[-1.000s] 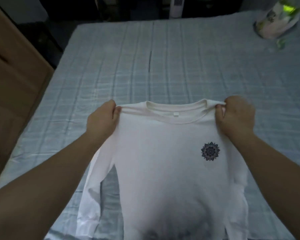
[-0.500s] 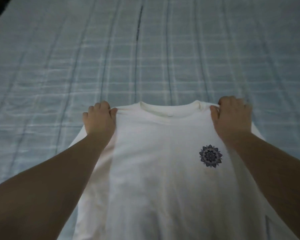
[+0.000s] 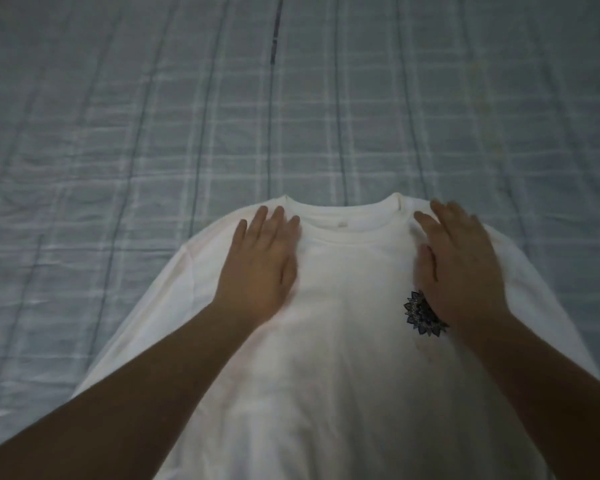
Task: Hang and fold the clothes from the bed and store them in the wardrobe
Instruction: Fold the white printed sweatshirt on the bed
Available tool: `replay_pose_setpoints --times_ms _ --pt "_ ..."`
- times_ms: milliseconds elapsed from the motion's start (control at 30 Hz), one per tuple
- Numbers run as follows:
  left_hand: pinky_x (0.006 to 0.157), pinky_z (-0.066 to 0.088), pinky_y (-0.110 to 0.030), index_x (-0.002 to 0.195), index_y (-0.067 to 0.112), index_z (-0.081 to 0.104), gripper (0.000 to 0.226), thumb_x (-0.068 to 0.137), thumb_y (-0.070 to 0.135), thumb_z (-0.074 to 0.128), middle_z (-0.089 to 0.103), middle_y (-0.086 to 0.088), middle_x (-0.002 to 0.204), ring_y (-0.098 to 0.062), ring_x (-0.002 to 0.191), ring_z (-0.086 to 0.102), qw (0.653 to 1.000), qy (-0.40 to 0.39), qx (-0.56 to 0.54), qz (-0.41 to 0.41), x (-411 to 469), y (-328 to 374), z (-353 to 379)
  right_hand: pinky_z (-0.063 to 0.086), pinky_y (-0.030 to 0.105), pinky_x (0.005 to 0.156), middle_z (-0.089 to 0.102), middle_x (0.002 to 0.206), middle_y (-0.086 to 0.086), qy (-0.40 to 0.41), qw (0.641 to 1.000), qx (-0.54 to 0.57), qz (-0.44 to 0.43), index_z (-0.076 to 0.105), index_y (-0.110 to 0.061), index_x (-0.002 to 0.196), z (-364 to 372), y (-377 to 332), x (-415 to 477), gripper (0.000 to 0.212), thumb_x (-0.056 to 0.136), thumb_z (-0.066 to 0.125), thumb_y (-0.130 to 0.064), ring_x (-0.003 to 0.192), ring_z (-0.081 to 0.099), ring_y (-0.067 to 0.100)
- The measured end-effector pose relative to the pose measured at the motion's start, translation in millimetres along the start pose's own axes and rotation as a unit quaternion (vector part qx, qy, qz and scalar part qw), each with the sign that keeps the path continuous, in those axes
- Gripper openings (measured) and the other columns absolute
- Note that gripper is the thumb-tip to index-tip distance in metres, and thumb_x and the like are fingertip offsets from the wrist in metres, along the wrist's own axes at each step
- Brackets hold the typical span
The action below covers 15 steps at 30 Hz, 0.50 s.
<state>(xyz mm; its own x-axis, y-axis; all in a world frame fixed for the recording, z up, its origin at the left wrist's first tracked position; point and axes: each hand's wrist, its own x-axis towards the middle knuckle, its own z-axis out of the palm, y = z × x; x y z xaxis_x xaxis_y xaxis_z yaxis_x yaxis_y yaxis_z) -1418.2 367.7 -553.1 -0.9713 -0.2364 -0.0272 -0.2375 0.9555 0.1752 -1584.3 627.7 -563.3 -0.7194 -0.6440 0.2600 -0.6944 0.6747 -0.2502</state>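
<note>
Two hands now lie flat on the white shirt (image 3: 343, 358), which is spread out on the bed (image 3: 136, 133). Before, the left hand (image 3: 260, 265) and right hand (image 3: 465, 268) pinched its shoulders. Now the fingers (image 3: 277, 220) are straight and have let go.

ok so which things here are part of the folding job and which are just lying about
In the job: white shirt, spread face up; left hand and right hand, both flat on its chest.
Just there: checked bedsheet under the shirt; dark flower print, partly under the right hand.
</note>
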Motion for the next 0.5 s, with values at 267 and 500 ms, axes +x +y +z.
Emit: replay_pose_setpoints --times_ms 267,500 --pt "0.121 0.007 -0.058 0.158 0.037 0.004 0.062 0.099 0.057 0.008 0.004 0.001 0.167 -0.025 0.154 -0.001 0.993 -0.036 0.064 -0.087 6 5 43 0.011 0.057 0.121 0.021 0.164 0.011 -0.156 0.979 -0.118 0.055 0.019 -0.02 0.157 24 12 -6 0.065 0.099 0.019 -0.048 0.15 0.018 0.032" --pt "0.122 -0.002 -0.055 0.158 0.034 -0.001 0.063 0.099 0.056 0.009 -0.004 -0.004 0.167 -0.027 0.153 -0.007 0.989 -0.093 0.033 -0.11 0 14 29 0.008 0.054 0.122 0.01 0.166 0.012 -0.203 0.971 -0.111 0.067 0.014 -0.016 0.159 7 2 -14 0.063 0.102 0.019 -0.044 0.152 0.009 0.032"
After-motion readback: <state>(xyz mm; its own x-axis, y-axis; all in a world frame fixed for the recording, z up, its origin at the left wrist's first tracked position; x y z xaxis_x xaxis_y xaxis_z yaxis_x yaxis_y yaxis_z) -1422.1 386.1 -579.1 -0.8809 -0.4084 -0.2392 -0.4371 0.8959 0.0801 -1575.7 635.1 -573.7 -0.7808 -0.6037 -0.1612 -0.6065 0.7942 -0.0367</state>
